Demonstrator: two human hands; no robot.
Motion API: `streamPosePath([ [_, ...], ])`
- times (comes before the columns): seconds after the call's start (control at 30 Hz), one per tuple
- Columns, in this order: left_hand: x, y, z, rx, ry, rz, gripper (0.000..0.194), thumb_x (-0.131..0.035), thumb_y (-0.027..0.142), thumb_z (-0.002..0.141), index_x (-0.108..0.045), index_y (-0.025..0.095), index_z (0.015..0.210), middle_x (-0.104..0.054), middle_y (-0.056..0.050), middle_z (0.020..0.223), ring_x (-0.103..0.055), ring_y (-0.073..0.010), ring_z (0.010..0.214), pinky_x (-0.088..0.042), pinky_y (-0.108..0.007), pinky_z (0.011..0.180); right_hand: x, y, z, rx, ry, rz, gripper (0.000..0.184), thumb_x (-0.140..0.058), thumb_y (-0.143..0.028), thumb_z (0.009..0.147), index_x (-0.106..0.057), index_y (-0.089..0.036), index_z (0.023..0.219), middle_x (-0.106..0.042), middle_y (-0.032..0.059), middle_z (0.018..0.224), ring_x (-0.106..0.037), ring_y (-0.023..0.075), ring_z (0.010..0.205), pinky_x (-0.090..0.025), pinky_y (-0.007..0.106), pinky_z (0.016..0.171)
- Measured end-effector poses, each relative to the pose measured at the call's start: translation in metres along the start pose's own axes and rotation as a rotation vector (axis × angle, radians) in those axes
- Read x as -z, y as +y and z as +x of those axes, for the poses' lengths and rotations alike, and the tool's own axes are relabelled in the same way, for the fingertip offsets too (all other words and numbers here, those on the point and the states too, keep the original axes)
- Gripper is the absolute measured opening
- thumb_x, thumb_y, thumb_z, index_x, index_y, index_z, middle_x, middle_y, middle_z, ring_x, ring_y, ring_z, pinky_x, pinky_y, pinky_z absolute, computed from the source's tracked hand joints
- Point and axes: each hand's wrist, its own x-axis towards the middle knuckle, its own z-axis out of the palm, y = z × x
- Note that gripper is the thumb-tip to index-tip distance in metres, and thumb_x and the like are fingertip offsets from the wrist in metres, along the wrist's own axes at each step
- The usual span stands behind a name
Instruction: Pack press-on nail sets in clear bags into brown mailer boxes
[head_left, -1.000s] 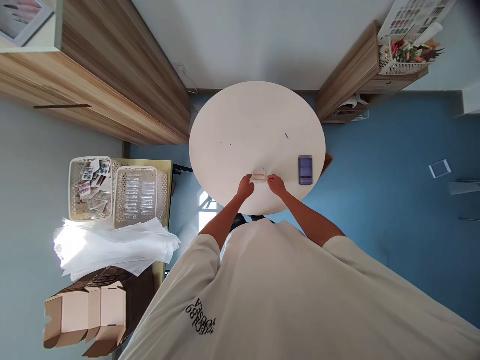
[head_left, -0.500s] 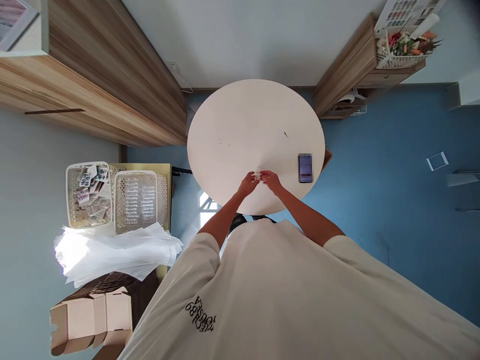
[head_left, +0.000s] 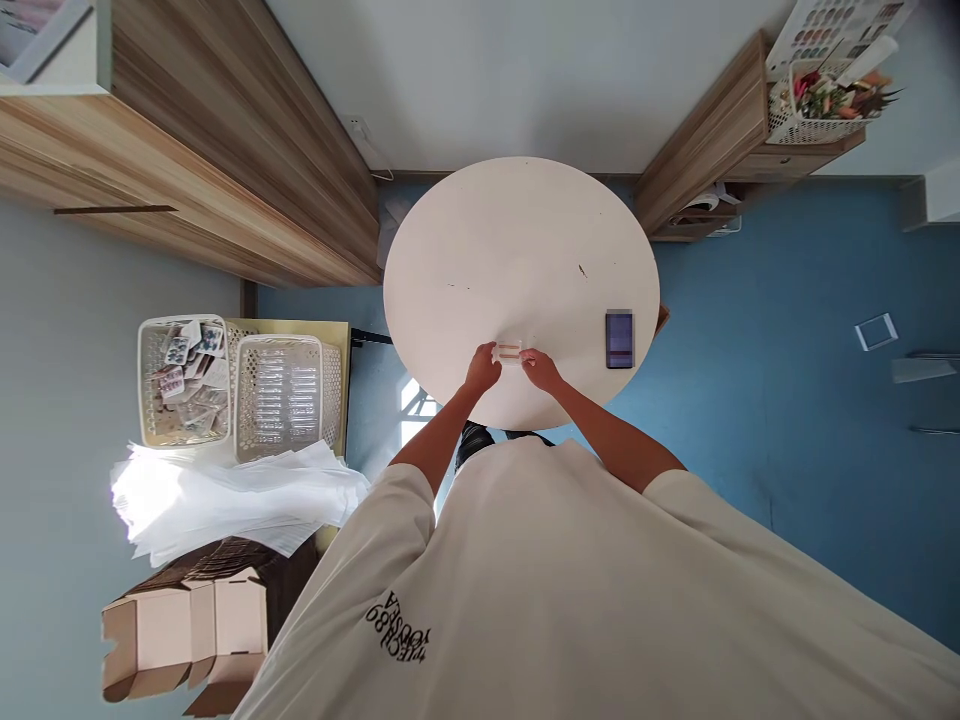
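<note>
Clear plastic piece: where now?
In the head view, the clear plastic piece is between the left hand and right hand, over the near side of the round table, left of the phone.

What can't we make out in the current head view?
All in the head view:
Clear plastic item: too small to identify, ends partly covered by left hand and right hand.
Phone: screen content blurred by pixelation.
Framed picture: cut off by the image edge, top left.
Packets at left: overlapping, print too small to read.
</note>
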Motion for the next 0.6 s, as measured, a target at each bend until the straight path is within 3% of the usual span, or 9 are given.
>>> streamPosePath([
  [0.27, -0.007, -0.004, 0.005, -0.182, -0.043, 0.078, 0.082, -0.061, 0.003, 0.082, -0.046, 0.021, 0.161, -0.045, -0.014, 0.166, -0.049, -0.0322, 0.148, -0.039, -0.051, 0.127, -0.005, -0.004, -0.005, 0.002, 0.032, -0.027, 0.035, -0.059, -0.02, 0.09, -0.071, -0.025, 0.122, -0.071, 0.01, 0.135, -0.068, 0.026, 0.12, -0.055, 0.043, 0.106],
  [0.4, -0.005, 0.003, 0.004, -0.14, -0.01, 0.043, 0.069, -0.062, 0.012, 0.09, -0.051, 0.025, 0.157, -0.051, -0.013, 0.161, -0.059, -0.0289, 0.135, -0.043, -0.049, 0.122, -0.001, -0.009, -0.009, 0.063, 0.088, -0.09, 0.036, -0.06, -0.022, 0.092, -0.07, -0.024, 0.126, -0.067, 0.0124, 0.132, -0.067, 0.0258, 0.113, -0.056, 0.043, 0.102],
  [0.6, 0.001, 0.017, 0.005, -0.034, -0.001, -0.074, 0.044, -0.06, 0.028, 0.102, -0.063, 0.021, 0.145, -0.062, -0.014, 0.152, -0.068, -0.0242, 0.12, -0.054, -0.039, 0.108, 0.009, -0.019, -0.008, 0.125, 0.092, -0.144, 0.03, -0.056, -0.029, 0.1, -0.075, -0.024, 0.124, -0.069, 0.0112, 0.121, -0.067, 0.0239, 0.104, -0.054, 0.04, 0.101],
])
